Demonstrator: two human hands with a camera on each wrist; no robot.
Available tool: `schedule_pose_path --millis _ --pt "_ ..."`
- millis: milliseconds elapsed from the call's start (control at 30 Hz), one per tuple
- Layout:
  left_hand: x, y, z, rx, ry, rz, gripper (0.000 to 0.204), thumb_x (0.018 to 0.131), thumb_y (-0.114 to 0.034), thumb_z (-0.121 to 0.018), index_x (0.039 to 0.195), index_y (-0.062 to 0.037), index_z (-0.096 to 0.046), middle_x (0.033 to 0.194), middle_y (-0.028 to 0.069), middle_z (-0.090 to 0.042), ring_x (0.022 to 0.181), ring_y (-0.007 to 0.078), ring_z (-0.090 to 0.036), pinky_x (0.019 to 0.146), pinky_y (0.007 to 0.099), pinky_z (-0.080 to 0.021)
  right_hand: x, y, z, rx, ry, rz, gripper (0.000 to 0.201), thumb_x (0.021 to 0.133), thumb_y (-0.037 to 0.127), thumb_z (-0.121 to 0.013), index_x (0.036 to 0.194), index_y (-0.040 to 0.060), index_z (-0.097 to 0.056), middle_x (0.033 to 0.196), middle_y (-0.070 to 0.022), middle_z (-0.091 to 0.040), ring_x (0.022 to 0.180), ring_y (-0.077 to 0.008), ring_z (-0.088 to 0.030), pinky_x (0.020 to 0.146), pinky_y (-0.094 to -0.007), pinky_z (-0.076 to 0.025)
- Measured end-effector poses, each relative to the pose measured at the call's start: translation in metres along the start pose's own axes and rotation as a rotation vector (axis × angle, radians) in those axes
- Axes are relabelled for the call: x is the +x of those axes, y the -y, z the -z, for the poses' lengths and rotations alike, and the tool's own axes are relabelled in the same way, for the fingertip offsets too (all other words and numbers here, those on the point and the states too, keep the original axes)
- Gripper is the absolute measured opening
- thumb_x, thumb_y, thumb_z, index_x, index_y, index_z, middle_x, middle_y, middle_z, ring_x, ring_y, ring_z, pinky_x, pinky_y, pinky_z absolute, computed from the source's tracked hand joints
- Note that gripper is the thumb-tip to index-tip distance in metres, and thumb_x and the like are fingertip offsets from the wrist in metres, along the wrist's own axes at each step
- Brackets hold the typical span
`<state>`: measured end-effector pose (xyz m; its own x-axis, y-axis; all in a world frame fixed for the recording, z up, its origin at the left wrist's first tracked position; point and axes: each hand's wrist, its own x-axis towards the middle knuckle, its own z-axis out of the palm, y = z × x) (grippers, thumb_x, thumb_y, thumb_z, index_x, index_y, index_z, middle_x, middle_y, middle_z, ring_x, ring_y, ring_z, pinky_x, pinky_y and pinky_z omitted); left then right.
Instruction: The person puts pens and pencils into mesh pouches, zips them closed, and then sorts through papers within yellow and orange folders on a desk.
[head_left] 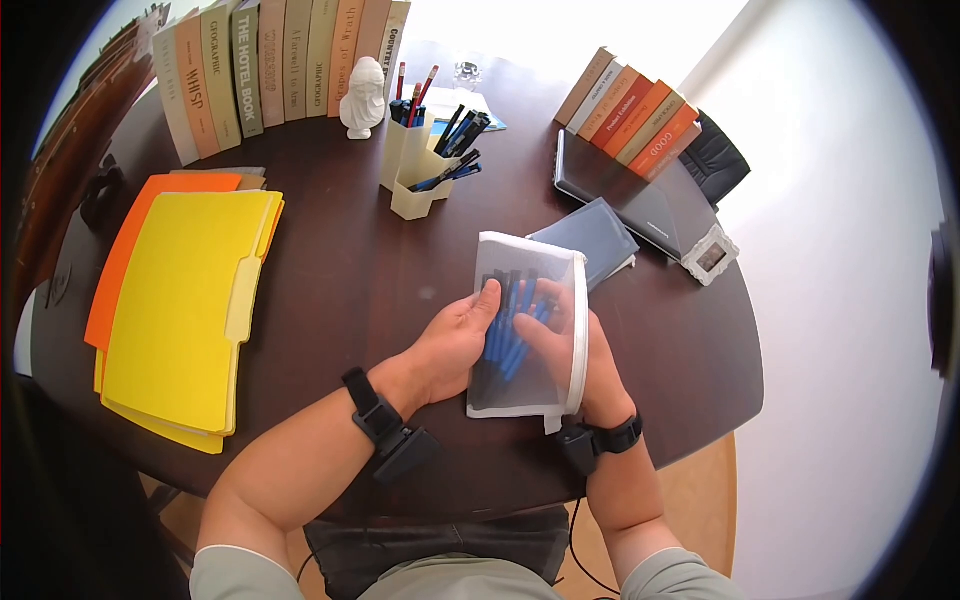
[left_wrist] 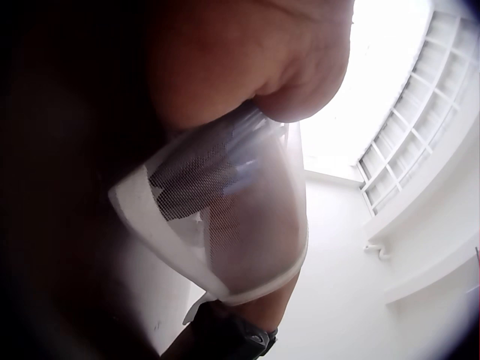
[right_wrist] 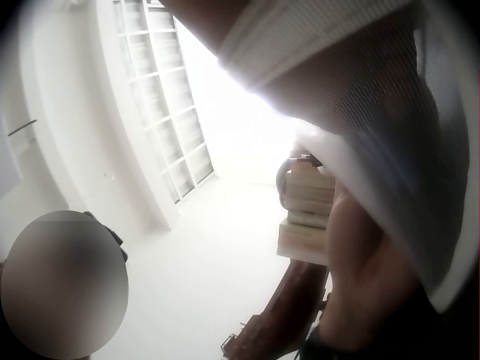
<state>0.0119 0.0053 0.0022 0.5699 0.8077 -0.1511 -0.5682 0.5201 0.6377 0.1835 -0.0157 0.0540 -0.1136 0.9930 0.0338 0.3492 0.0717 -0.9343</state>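
Note:
A white mesh zip pouch point(head_left: 510, 257) is held up over the dark table, its zip edge facing right. Several blue pens point(head_left: 512, 352), with dark parts toward the far side, show through the mesh. My left hand point(head_left: 455, 340) grips the pouch's left side from outside, thumb lying over the mesh. Through the open zip side, my right hand point(head_left: 555, 335) reaches inside, with thumb and fingers curled at the pens. In the left wrist view, the pouch point(left_wrist: 259, 255) hangs below the left palm. The right wrist view shows the mesh point(right_wrist: 360, 97) around the right hand.
Behind the pouch lie blue-grey notebooks point(head_left: 600, 235). A pen holder point(head_left: 405, 195) with pens and pencils stands farther back, beside a white bust point(head_left: 363, 98). Yellow folders point(head_left: 180, 310) lie left; a laptop point(head_left: 640, 215) bearing books point(head_left: 630, 115) and a small frame point(head_left: 712, 255) are right.

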Motion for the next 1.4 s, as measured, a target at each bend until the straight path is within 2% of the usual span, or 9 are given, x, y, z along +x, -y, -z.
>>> schedule_pose_path --millis 233,533,633,933,1033,1133,1233,1267,1400 --pt "0.003 0.000 0.006 -0.035 0.005 0.021 0.055 0.112 -0.048 -0.035 0.145 -0.0074 -0.050 0.130 0.0093 -0.062 0.116 0.0206 -0.062 0.101 0.0422 -0.056 -0.001 0.006 -0.001 0.073 -0.058 0.005 0.066 0.095 0.012 -0.074 0.152 0.0022 -0.042 0.109 -0.0089 -0.071 0.084 -0.0092 -0.068 0.060 -0.0223 -0.054" --pt "0.004 0.001 0.005 -0.128 -0.035 0.002 0.052 0.112 -0.047 -0.034 0.144 -0.0100 -0.052 0.127 0.0094 -0.063 0.112 0.0203 -0.064 0.101 0.0406 -0.056 0.002 0.006 0.009 0.165 -0.015 -0.034 0.055 0.097 0.012 -0.074 0.142 -0.0004 -0.046 0.099 -0.0069 -0.074 0.081 -0.0104 -0.070 0.064 -0.0235 -0.055" --pt "0.003 -0.001 0.002 -0.147 -0.043 -0.007 0.052 0.113 -0.047 -0.034 0.143 -0.0100 -0.052 0.128 0.0108 -0.063 0.115 0.0213 -0.065 0.102 0.0406 -0.056 0.004 -0.004 0.012 0.180 -0.058 0.049 0.050 0.097 0.013 -0.075 0.138 -0.0015 -0.049 0.099 -0.0066 -0.073 0.084 -0.0098 -0.069 0.068 -0.0227 -0.055" --pt "0.003 -0.003 0.000 -0.151 -0.059 -0.003 0.054 0.113 -0.045 -0.030 0.140 -0.0028 -0.050 0.136 0.0181 -0.061 0.125 0.0299 -0.063 0.109 0.0449 -0.054 0.006 -0.013 0.021 -0.097 -0.135 0.050 0.051 0.095 0.025 -0.076 0.131 -0.0017 -0.052 0.099 -0.0071 -0.070 0.084 -0.0135 -0.065 0.077 -0.0302 -0.054" --pt "0.003 -0.003 -0.001 -0.148 -0.059 -0.008 0.055 0.113 -0.046 -0.029 0.143 -0.0044 -0.048 0.139 0.0187 -0.059 0.126 0.0312 -0.062 0.110 0.0461 -0.053 0.006 -0.012 0.021 -0.087 -0.147 0.033 0.044 0.097 0.022 -0.074 0.128 -0.0001 -0.052 0.096 -0.0065 -0.069 0.083 -0.0116 -0.064 0.077 -0.0285 -0.054" --pt "0.002 -0.003 0.001 -0.146 -0.051 -0.021 0.055 0.113 -0.046 -0.028 0.146 -0.0067 -0.046 0.141 0.0187 -0.057 0.128 0.0326 -0.060 0.110 0.0469 -0.053 0.013 -0.022 0.023 0.063 -0.193 0.110 0.034 0.100 0.017 -0.069 0.124 0.0020 -0.052 0.092 -0.0056 -0.068 0.074 -0.0087 -0.060 0.066 -0.0255 -0.051" --pt "0.002 -0.005 0.001 -0.119 -0.066 -0.046 0.055 0.113 -0.047 -0.027 0.149 -0.0087 -0.044 0.141 0.0183 -0.057 0.129 0.0335 -0.060 0.109 0.0474 -0.053 0.010 -0.006 0.027 0.178 -0.355 0.055 0.028 0.103 0.015 -0.065 0.123 0.0044 -0.050 0.087 -0.0059 -0.067 0.064 -0.0055 -0.054 0.053 -0.0220 -0.043" --pt "0.000 -0.006 0.000 -0.128 -0.073 -0.051 0.055 0.113 -0.047 -0.027 0.150 -0.0087 -0.044 0.141 0.0182 -0.057 0.129 0.0336 -0.060 0.109 0.0473 -0.053 0.010 -0.003 0.028 0.207 -0.390 0.074 0.029 0.104 0.016 -0.064 0.125 0.0062 -0.047 0.084 -0.0076 -0.069 0.057 -0.0045 -0.049 0.046 -0.0199 -0.035" --pt "-0.004 -0.010 -0.004 -0.149 -0.084 -0.073 0.056 0.113 -0.048 -0.027 0.150 -0.0088 -0.044 0.142 0.0180 -0.057 0.128 0.0341 -0.060 0.106 0.0468 -0.054 0.013 -0.008 0.035 0.352 -0.582 0.220 0.030 0.106 0.020 -0.063 0.125 0.0095 -0.044 0.087 -0.0140 -0.072 0.054 -0.0040 -0.048 0.046 -0.0178 -0.034"
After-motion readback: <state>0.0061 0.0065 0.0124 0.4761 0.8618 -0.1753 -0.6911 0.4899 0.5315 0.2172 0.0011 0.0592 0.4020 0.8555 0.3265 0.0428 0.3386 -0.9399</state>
